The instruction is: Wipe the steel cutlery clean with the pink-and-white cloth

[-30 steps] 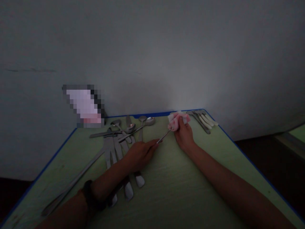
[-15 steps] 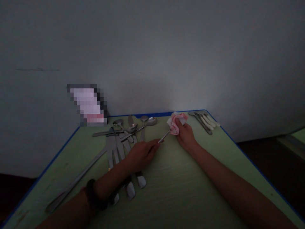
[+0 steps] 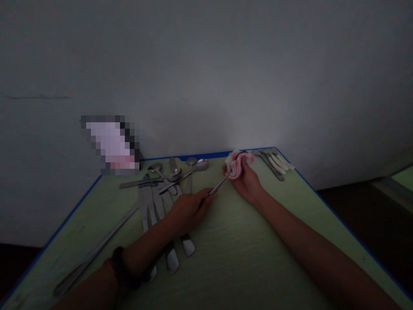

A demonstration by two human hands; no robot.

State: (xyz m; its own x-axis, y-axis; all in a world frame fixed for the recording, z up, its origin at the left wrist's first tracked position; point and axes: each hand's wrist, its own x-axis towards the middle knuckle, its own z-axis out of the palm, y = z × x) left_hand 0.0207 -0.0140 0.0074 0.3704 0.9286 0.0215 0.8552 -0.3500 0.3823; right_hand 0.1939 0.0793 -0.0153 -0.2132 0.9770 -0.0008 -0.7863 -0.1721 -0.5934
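Note:
My left hand [image 3: 190, 209] is closed round the end of a thin metal utensil handle [image 3: 218, 185], held slanting up and to the right above the table. The utensil's far end is hidden inside a crumpled pink and white cloth [image 3: 238, 165], so its kind cannot be told. My right hand [image 3: 247, 183] grips that cloth, fingers wrapped about it and the utensil's end. Beneath and beside my left forearm lie several knives [image 3: 158, 204] with broad flat ends. Behind them are crossed metal spoons [image 3: 201, 164].
A pale green table [image 3: 232, 254] with a blue edge stands against a grey wall [image 3: 206, 64]. Long metal tongs [image 3: 97, 249] lie at left. Several forks, some with white handles [image 3: 279, 163], lie at the back right. A blurred-out upright object [image 3: 111, 144] leans at the back left.
The cloth has been turned and refolded around the utensil's end, and the right hand's fingers now show on its left side. The left hand keeps its hold. The view shifts slightly.

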